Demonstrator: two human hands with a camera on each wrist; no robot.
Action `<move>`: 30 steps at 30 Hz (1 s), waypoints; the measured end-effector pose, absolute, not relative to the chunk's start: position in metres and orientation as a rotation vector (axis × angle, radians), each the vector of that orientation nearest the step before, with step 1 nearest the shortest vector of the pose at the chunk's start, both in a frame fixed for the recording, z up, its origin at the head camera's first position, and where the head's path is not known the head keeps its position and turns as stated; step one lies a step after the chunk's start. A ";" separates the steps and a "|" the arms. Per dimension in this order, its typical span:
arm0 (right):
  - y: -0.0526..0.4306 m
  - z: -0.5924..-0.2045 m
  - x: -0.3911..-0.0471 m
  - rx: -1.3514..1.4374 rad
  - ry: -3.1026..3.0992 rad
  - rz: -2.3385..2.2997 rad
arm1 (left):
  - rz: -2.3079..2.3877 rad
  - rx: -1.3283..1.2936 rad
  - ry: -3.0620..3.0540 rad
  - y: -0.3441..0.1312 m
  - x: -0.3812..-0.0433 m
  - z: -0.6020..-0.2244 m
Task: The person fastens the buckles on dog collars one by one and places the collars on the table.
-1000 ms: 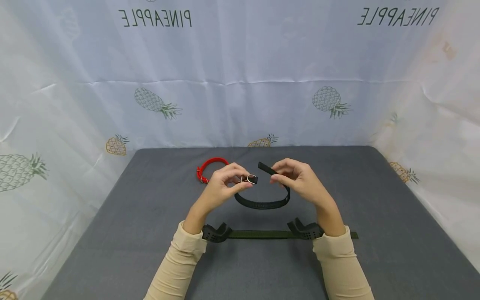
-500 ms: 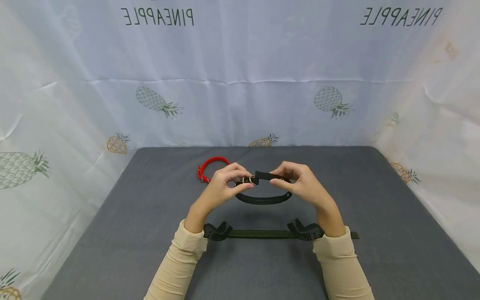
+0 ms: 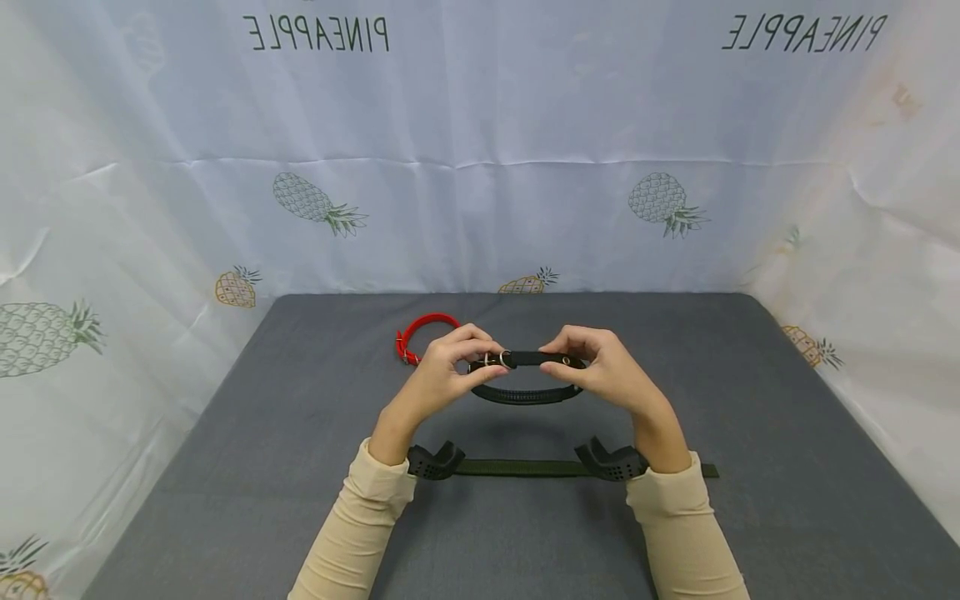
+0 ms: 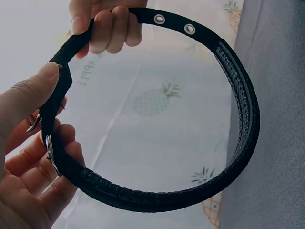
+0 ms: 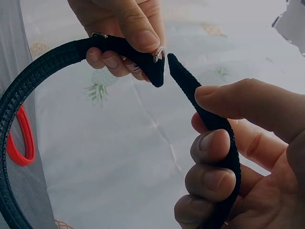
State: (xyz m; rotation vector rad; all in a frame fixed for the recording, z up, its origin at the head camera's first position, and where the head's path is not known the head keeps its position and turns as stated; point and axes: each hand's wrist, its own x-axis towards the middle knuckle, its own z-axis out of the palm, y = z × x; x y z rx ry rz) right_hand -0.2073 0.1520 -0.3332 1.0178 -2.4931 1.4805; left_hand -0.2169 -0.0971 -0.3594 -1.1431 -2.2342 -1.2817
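Observation:
A black collar (image 3: 527,397) is held above the table, its padded band hanging as a loop between both hands. The left hand (image 3: 450,367) pinches its buckle end, where a metal ring (image 3: 506,359) and a buckle (image 4: 51,155) show. The right hand (image 3: 600,367) grips the strap's free end, thumb against fingers; metal eyelets (image 4: 189,29) line this part of the strap. In the right wrist view the strap tip (image 5: 174,59) points at the ring end, with a narrow gap visible between them. Beyond the left hand lies a red collar (image 3: 405,342), partly hidden by that hand.
A dark green strap (image 3: 521,468) lies across the grey table (image 3: 480,542), nearer the person, under the wrists. Black mounts (image 3: 611,460) sit at both wrists. A pineapple-print curtain (image 3: 465,225) hangs behind the table and at its sides.
The right hand has brought the strap's free end left and level, from apart and angled up to right beside the ring end. The left hand has barely moved.

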 end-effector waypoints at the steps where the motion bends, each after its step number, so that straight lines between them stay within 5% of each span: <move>1: 0.152 -0.333 -0.208 1.012 -2.500 1.482 | -1.276 -1.149 -2.232 -0.097 -0.217 -0.360; 30: 0.149 -0.335 -0.208 0.960 -2.594 1.451 | -1.215 -1.180 -2.261 -0.094 -0.216 -0.362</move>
